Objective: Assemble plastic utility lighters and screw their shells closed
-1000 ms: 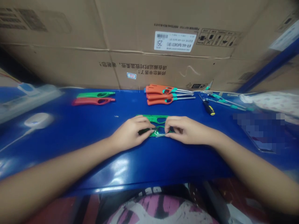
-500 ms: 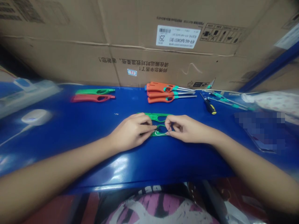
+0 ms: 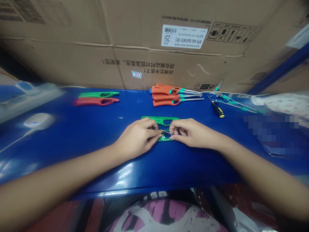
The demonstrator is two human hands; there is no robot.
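Observation:
Two green lighter casing halves lie one behind the other on the blue table; the rear green casing half shows its open inside. Over the left part of the front green casing half, my left hand is closed, thumb and forefinger pinched together. What sits in that pinch is too small to name. My right hand is closed at the right end of the same half. A thin wire runs to its fingertips across the trigger opening. Pale wire also curves along the front half. My hands cover parts of both halves.
Several orange lighters lie behind my hands. A screwdriver and metal lighter tubes are at right. Red and green casings lie at left, near a white device. A cardboard box stands behind.
The thin wire now shows stretched between my fingertips, above the front casing half. My hands have barely shifted, and both stay closed.

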